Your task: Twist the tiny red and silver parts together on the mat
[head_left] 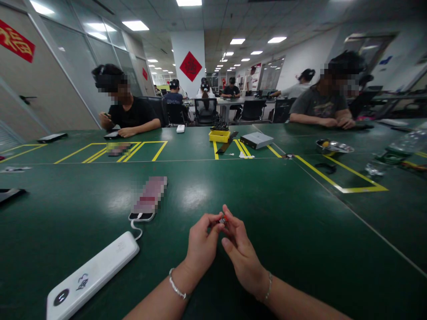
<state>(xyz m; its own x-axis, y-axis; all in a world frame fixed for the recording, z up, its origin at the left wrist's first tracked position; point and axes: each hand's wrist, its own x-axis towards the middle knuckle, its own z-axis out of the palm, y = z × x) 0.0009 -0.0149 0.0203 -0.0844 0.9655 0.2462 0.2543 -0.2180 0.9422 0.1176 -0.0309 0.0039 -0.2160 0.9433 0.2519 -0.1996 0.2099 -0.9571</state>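
Above the green tabletop, my left hand (pixel 203 240) is closed in a pinch, thumb against fingertips. It grips a small red and silver piece (pixel 223 219), mostly covered by the fingers and too small to name. Beside it, my right hand (pixel 243 251) has its fingers stretched out and its thumb apart from them. Those right fingertips come up against the piece or very close to it; contact cannot be made out. Each wrist wears a bracelet.
To the left lie a white power bank (pixel 93 275) and a phone (pixel 150 198) cabled to it. Farther back are a yellow bin (pixel 219 136), a grey box (pixel 256 140), a metal bowl (pixel 334 147) and a plastic bottle (pixel 396 149). Two people sit across the table.
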